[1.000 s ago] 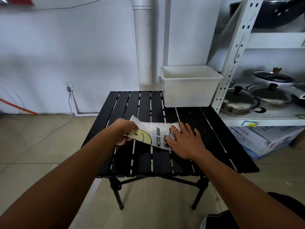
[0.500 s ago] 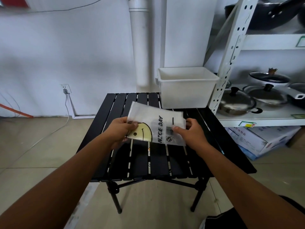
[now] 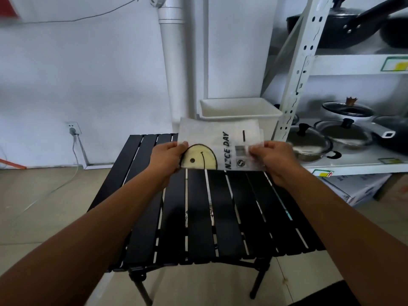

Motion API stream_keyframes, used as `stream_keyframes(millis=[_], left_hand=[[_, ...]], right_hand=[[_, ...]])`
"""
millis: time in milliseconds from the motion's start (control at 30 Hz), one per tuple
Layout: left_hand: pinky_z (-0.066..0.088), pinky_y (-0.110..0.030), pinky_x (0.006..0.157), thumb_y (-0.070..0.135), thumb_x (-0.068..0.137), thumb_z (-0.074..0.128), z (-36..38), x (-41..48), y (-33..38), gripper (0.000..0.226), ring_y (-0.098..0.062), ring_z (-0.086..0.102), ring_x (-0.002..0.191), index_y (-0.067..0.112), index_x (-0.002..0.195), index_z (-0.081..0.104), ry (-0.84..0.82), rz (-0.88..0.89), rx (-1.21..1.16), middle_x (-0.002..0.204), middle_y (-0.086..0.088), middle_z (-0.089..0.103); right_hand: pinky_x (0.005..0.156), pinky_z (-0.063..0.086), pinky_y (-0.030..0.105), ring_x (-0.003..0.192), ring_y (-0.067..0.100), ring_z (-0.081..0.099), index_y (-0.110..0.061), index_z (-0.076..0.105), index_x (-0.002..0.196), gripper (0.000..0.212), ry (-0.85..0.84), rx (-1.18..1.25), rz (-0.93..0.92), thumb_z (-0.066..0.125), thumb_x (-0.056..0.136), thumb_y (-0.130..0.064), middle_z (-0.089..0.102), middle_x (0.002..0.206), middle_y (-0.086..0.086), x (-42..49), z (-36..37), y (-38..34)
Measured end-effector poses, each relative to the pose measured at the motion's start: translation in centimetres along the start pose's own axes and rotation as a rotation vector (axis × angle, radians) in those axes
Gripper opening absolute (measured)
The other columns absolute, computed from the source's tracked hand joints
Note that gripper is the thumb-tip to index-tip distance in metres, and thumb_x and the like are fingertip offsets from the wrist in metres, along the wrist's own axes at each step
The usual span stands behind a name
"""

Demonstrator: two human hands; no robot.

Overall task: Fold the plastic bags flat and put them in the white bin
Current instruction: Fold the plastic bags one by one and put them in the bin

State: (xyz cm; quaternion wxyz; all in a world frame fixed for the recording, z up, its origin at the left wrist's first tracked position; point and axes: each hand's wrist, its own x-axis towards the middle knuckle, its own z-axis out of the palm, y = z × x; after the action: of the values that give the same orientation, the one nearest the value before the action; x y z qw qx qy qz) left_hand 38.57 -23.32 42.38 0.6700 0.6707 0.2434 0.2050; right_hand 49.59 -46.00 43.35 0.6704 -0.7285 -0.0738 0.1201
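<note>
Pinching folded plastic bag (image 3: 220, 138) at each end, left hand (image 3: 167, 157) and right hand (image 3: 273, 160) set apart, each clamped on it, probably to keep folds flat for carrying | stretched between the hands, held above the counter (image 3: 220, 217), in front of white bin (image 3: 240, 109), not yet inside

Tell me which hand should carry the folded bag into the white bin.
Likely the right hand: it pinches the bag on the side nearer the white bin; the left hand is farther.
</note>
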Motion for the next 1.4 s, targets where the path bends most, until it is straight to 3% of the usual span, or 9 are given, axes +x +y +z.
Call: stream_keyframes(millis=[167, 433, 500, 600, 733, 833, 933, 1200, 1400], left_hand=[[0.039, -0.017, 0.045, 0.022, 0.09, 0.071, 2.7, 3.1, 3.8, 0.021, -0.005, 0.049, 0.042, 0.013, 0.072, 0.068, 0.1, 0.14, 0.013, 0.059, 0.001, 0.06], [0.029, -0.022, 0.052, 0.016, 0.08, 0.068, 6.7, 8.3, 8.6, 0.033, -0.019, 0.036, 0.052, 0.016, 0.052, 0.052, 0.164, 0.149, 0.181, 0.054, 0.001, 0.043], [0.025, -0.024, 0.051, 0.011, 0.076, 0.065, 7.6, 9.8, 9.4, 0.033, -0.019, 0.031, 0.055, 0.016, 0.052, 0.043, 0.176, 0.123, 0.231, 0.056, -0.002, 0.036], [0.033, -0.023, 0.053, 0.012, 0.076, 0.069, 8.5, 12.1, 10.3, 0.026, -0.02, 0.042, 0.061, 0.014, 0.061, 0.047, 0.182, 0.075, 0.313, 0.063, -0.002, 0.043], [0.05, -0.038, 0.091, 0.029, 0.061, 0.08, 8.6, 15.1, 10.3, 0.035, -0.031, 0.054, 0.107, 0.014, 0.077, 0.052, 0.188, 0.024, 0.46, 0.088, -0.007, 0.058], [0.039, -0.042, 0.105, 0.033, 0.069, 0.081, 8.6, 16.3, 10.0, 0.037, -0.03, 0.041, 0.105, 0.014, 0.085, 0.053, 0.162, 0.012, 0.63, 0.077, -0.007, 0.048], [0.037, -0.044, 0.102, 0.035, 0.073, 0.078, 8.8, 17.6, 9.1, 0.04, -0.031, 0.031, 0.11, 0.011, 0.101, 0.065, 0.173, 0.016, 0.781, 0.081, -0.007, 0.051], [0.028, -0.037, 0.082, 0.032, 0.072, 0.074, 10.2, 19.2, 7.5, 0.027, -0.03, 0.03, 0.119, 0.019, 0.086, 0.055, 0.182, 0.131, 1.153, 0.09, -0.005, 0.052], [0.031, -0.037, 0.083, 0.03, 0.078, 0.062, 9.2, 18.4, 7.3, 0.034, -0.029, 0.035, 0.124, 0.017, 0.11, 0.064, 0.197, 0.273, 1.097, 0.113, -0.004, 0.057]], right_hand=[[0.068, 0.059, 0.032, 0.074, 0.02, 0.073, -0.009, 0.069, 0.086, 0.004, 0.085, 0.007, -0.068, 0.071, 0.088, -0.006, 0.074, 0.089, 0.011, 3.4, -1.3, -3.6], [0.078, 0.059, 0.036, 0.086, 0.026, 0.07, -0.003, 0.071, 0.089, 0.011, 0.235, -0.131, -0.053, 0.078, 0.081, -0.007, 0.073, 0.103, 0.019, 9.9, -2.7, -7.3], [0.083, 0.059, 0.04, 0.091, 0.029, 0.069, 0.003, 0.07, 0.102, 0.025, 0.301, -0.232, -0.072, 0.077, 0.08, -0.007, 0.071, 0.104, 0.018, 11.8, -2.6, -8.4], [0.086, 0.059, 0.042, 0.096, 0.03, 0.069, -0.003, 0.069, 0.107, 0.041, 0.366, -0.35, -0.092, 0.082, 0.071, -0.018, 0.071, 0.107, 0.015, 14.5, -2.6, -9.5], [0.085, 0.056, 0.034, 0.102, 0.03, 0.067, -0.006, 0.066, 0.111, 0.043, 0.425, -0.547, -0.141, 0.081, 0.074, -0.021, 0.069, 0.113, 0.013, 17.1, -1.8, -10.2], [0.076, 0.049, 0.03, 0.105, 0.031, 0.064, -0.006, 0.062, 0.114, 0.04, 0.415, -0.694, -0.18, 0.078, 0.079, -0.018, 0.066, 0.114, 0.013, 17.8, -0.8, -10.1], [0.071, 0.044, 0.031, 0.103, 0.032, 0.064, -0.005, 0.059, 0.113, 0.036, 0.382, -0.856, -0.18, 0.073, 0.081, -0.012, 0.064, 0.112, 0.014, 18.4, 0.1, -9.2], [0.083, 0.046, 0.036, 0.111, 0.034, 0.061, -0.005, 0.061, 0.113, 0.031, 0.381, -1.141, -0.206, 0.062, 0.082, -0.004, 0.062, 0.117, 0.014, 19.5, 1.8, -7.6], [0.081, 0.046, 0.036, 0.103, 0.034, 0.062, -0.01, 0.059, 0.094, 0.014, 0.4, -1.212, -0.253, 0.065, 0.082, -0.009, 0.065, 0.109, 0.013, 18.6, 1.9, -8.0]])
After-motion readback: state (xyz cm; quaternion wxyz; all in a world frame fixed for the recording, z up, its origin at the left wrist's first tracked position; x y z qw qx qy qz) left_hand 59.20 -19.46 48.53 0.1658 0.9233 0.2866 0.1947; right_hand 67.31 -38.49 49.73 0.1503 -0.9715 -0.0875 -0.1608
